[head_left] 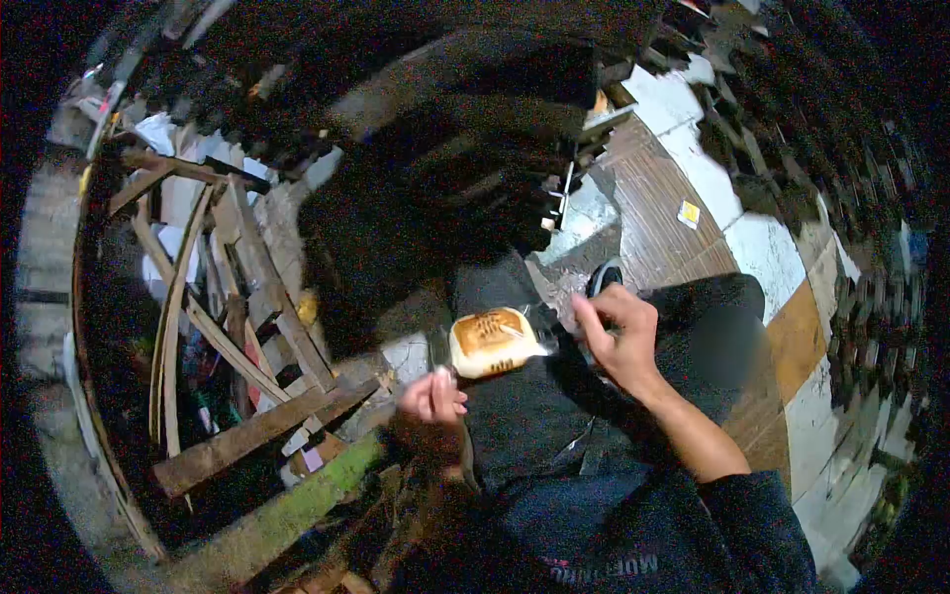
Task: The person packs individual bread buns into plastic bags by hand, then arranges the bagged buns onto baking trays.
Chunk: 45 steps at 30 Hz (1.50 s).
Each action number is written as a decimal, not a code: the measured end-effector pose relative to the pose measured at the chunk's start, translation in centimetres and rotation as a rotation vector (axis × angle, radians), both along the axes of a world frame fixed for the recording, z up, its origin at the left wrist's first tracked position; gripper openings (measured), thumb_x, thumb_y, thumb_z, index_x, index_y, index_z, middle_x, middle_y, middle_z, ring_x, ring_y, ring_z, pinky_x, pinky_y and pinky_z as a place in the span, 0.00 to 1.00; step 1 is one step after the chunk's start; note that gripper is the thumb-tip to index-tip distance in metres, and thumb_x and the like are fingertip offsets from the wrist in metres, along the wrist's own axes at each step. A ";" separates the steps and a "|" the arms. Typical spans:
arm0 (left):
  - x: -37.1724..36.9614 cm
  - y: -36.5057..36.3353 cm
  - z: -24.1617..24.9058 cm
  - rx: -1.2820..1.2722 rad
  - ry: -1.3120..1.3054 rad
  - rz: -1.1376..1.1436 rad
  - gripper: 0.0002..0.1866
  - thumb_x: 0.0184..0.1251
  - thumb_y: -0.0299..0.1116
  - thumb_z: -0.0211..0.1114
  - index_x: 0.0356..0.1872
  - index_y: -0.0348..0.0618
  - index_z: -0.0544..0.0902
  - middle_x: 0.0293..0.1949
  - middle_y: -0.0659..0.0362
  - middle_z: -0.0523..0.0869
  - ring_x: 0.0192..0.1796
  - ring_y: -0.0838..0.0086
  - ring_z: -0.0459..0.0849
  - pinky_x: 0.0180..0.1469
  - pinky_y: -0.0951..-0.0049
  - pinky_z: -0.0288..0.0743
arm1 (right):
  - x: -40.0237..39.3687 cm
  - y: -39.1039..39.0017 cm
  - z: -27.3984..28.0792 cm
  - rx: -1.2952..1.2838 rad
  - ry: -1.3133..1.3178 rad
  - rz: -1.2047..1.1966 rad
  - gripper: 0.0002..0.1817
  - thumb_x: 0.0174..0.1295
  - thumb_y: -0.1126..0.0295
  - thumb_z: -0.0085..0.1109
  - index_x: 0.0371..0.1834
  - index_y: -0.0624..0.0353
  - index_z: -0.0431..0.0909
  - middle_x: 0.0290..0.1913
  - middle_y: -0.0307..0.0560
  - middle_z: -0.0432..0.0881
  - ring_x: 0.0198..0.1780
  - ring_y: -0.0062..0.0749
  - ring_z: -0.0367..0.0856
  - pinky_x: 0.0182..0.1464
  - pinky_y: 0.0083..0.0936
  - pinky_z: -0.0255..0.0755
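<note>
A small bread-like item with a browned, marked top and pale sides (pixel 492 343) is in clear wrapping above my lap, between my two hands. At its lower left, my left hand (pixel 433 398) has its fingers pressed together on the edge of the wrapping. To the right of the item, my right hand (pixel 616 332) is closed, thumb against the curled fingers, near the wrapping's right end. Whatever lies between those right fingers is too small to make out.
Wooden slats and frames (pixel 237 287) are piled at the left, with a green-stained beam (pixel 287 500) below them. Cardboard and pale sheets (pixel 673 188) cover the floor at the upper right. A dark shoe (pixel 605 276) shows beyond my right hand.
</note>
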State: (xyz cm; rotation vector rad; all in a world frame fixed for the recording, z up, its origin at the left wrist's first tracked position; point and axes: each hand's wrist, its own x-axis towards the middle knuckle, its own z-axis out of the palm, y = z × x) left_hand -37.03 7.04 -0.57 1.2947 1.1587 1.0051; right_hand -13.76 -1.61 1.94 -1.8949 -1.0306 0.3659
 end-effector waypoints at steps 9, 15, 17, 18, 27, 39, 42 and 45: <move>4.6 7.1 4.2 -0.142 -0.139 -0.084 0.14 0.71 0.39 0.59 0.41 0.37 0.84 0.28 0.69 0.77 0.26 0.90 0.67 0.25 0.89 0.56 | 2.6 6.6 8.2 -0.175 0.114 0.500 0.34 0.45 0.61 0.74 0.56 0.63 0.75 0.43 0.61 0.84 0.43 0.50 0.85 0.51 0.36 0.78; 7.3 5.6 -7.0 0.280 -0.049 -0.105 0.10 0.65 0.29 0.57 0.42 0.39 0.83 0.38 0.58 0.84 0.42 0.73 0.81 0.48 0.72 0.73 | 12.2 6.6 26.7 0.710 -0.168 0.121 0.23 0.58 0.62 0.67 0.52 0.64 0.75 0.48 0.50 0.82 0.52 0.37 0.81 0.53 0.32 0.74; 11.1 3.0 -1.6 -0.043 -0.008 -0.351 0.11 0.57 0.22 0.59 0.42 0.38 0.83 0.39 0.53 0.87 0.41 0.66 0.85 0.48 0.66 0.77 | 18.1 9.0 29.6 0.607 -0.287 -0.069 0.19 0.62 0.61 0.61 0.51 0.62 0.77 0.47 0.54 0.83 0.54 0.43 0.80 0.53 0.36 0.74; 12.4 1.9 -0.6 0.205 0.048 -0.482 0.11 0.54 0.27 0.64 0.39 0.38 0.84 0.38 0.52 0.88 0.39 0.65 0.86 0.45 0.66 0.78 | 19.9 9.9 30.9 0.383 -0.329 -0.160 0.18 0.63 0.59 0.60 0.51 0.60 0.78 0.47 0.56 0.83 0.55 0.47 0.79 0.52 0.37 0.74; 14.0 -2.0 -7.5 0.442 0.611 -1.303 0.13 0.62 0.38 0.57 0.42 0.48 0.85 0.34 0.46 0.85 0.38 0.51 0.85 0.43 0.55 0.79 | 10.2 -2.8 6.5 -0.248 -0.478 0.388 0.16 0.52 0.71 0.61 0.44 0.65 0.79 0.39 0.61 0.83 0.41 0.49 0.83 0.46 0.39 0.77; 16.4 -0.6 -6.8 0.158 0.194 -1.137 0.15 0.63 0.42 0.68 0.39 0.39 0.87 0.35 0.54 0.88 0.38 0.73 0.86 0.43 0.69 0.79 | 9.5 -9.0 1.2 0.202 0.054 -0.205 0.09 0.60 0.68 0.64 0.38 0.61 0.86 0.31 0.52 0.86 0.34 0.37 0.86 0.38 0.30 0.77; 18.4 0.3 -2.2 -0.423 -0.441 -0.743 0.04 0.65 0.25 0.65 0.37 0.35 0.85 0.32 0.58 0.86 0.35 0.75 0.84 0.39 0.72 0.80 | 10.3 -7.4 4.6 0.374 0.128 -0.327 0.07 0.59 0.69 0.66 0.33 0.60 0.87 0.27 0.47 0.85 0.30 0.28 0.83 0.34 0.25 0.75; 19.7 2.1 -1.1 -0.641 -0.683 -0.406 0.04 0.65 0.26 0.66 0.35 0.35 0.83 0.29 0.58 0.85 0.29 0.73 0.82 0.32 0.73 0.79 | 9.2 -5.1 7.7 0.312 -0.143 -0.102 0.07 0.56 0.70 0.68 0.35 0.61 0.87 0.25 0.47 0.84 0.25 0.32 0.81 0.31 0.27 0.74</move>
